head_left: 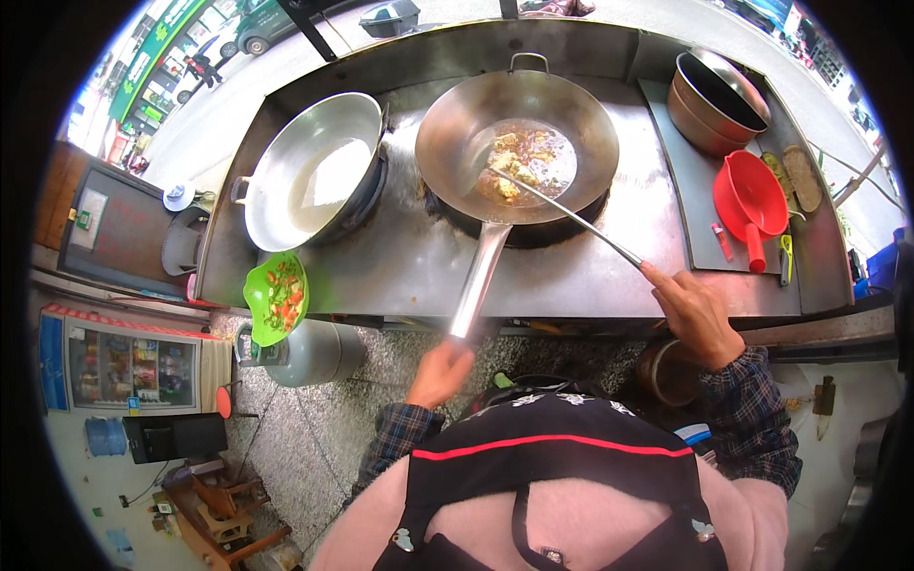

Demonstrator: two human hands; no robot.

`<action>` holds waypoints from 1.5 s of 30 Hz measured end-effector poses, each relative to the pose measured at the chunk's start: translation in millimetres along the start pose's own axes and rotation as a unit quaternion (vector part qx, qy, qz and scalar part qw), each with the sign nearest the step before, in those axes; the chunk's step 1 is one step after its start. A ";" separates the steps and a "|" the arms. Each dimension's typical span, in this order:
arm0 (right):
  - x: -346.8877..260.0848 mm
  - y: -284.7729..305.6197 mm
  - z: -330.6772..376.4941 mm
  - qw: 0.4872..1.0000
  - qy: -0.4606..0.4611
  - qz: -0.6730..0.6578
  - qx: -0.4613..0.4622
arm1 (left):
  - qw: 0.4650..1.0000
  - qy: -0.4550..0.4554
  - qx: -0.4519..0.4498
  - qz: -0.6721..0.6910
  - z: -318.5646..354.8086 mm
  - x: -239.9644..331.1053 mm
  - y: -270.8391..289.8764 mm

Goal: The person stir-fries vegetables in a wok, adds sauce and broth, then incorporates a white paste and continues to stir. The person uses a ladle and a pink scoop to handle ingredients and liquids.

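A large steel wok sits over the burner at the middle of the metal stove. In it, yellow scrambled egg lies in a shallow brownish liquid. My left hand is closed round the end of the wok's long metal handle. My right hand grips a long thin metal cooking tool, probably a wok ladle or spatula. The tool slants down into the wok, and its working end is hidden among the food, so I cannot tell its exact kind.
A second wok with some clear liquid stands at the left. Near the stove's front left edge is a green bowl of chopped vegetables. A red dipper and a round pot rest at the right. Below stands a gas cylinder.
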State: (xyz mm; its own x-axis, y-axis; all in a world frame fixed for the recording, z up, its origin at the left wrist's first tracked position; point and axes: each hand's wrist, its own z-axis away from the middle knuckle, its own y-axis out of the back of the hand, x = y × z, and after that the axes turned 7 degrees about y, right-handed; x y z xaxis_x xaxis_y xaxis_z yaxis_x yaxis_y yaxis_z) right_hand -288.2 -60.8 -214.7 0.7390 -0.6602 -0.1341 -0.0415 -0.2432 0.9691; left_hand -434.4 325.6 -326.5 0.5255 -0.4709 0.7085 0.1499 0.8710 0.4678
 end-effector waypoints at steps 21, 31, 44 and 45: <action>35.0 60.4 48.9 0.998 -0.035 -0.052 -0.021 | 0.999 0.013 0.027 0.026 -11.8 13.4 -28.4; 25.1 170.0 7.6 0.954 -0.142 -0.249 -0.088 | 0.992 0.014 0.016 0.127 -26.7 -4.5 -35.2; -51.2 241.8 -53.8 0.970 -0.109 -0.153 -0.156 | 0.996 -0.054 -0.019 0.068 -67.7 -32.4 17.5; -53.0 233.4 -59.2 0.985 -0.041 -0.099 -0.139 | 0.997 -0.046 -0.024 0.056 -70.7 -36.0 19.7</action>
State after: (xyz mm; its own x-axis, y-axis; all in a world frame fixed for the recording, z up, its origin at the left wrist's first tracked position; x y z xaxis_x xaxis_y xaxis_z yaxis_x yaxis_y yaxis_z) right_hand -297.3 -40.5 30.8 0.6571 -0.6774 -0.3306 0.2910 -0.1766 0.9403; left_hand -391.2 369.6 -380.1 0.4617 -0.3800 0.8015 0.1356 0.9232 0.3595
